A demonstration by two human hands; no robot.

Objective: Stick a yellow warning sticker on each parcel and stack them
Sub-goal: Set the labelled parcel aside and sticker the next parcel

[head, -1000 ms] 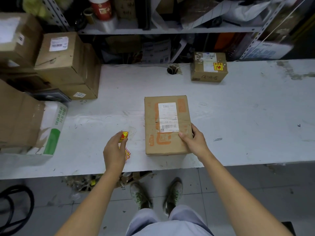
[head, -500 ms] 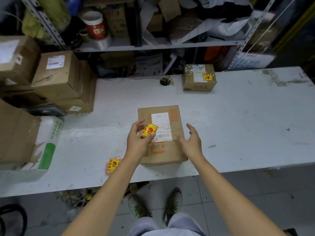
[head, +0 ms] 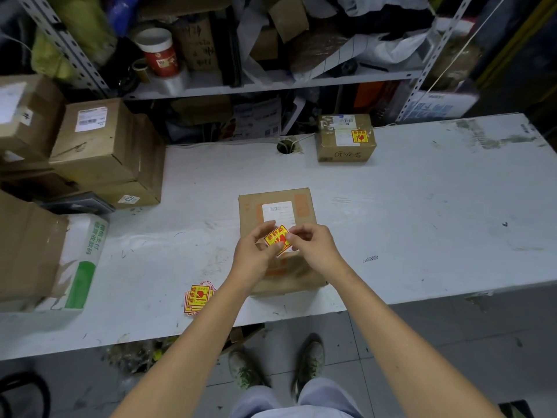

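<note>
A flat brown parcel (head: 278, 203) with a white shipping label lies on the white table (head: 422, 212) in front of me. Over its near half I hold one yellow warning sticker (head: 276, 239) with red print. My left hand (head: 254, 256) pinches its left edge and my right hand (head: 313, 247) pinches its right edge. A small pile of the same yellow stickers (head: 198, 298) lies on the table near the front edge, left of my left arm. A smaller parcel (head: 345, 140) with a yellow sticker on top stands at the back of the table.
Several cardboard boxes (head: 99, 146) are stacked at the left end of the table, with a torn white and green carton (head: 75, 260) nearer me. A cluttered metal shelf (head: 271, 82) runs behind the table. A cable hole (head: 285, 146) sits at the back edge.
My left hand carried the sticker from the pile to above the parcel. My right hand left the parcel's right side and took hold of the sticker's other edge.
</note>
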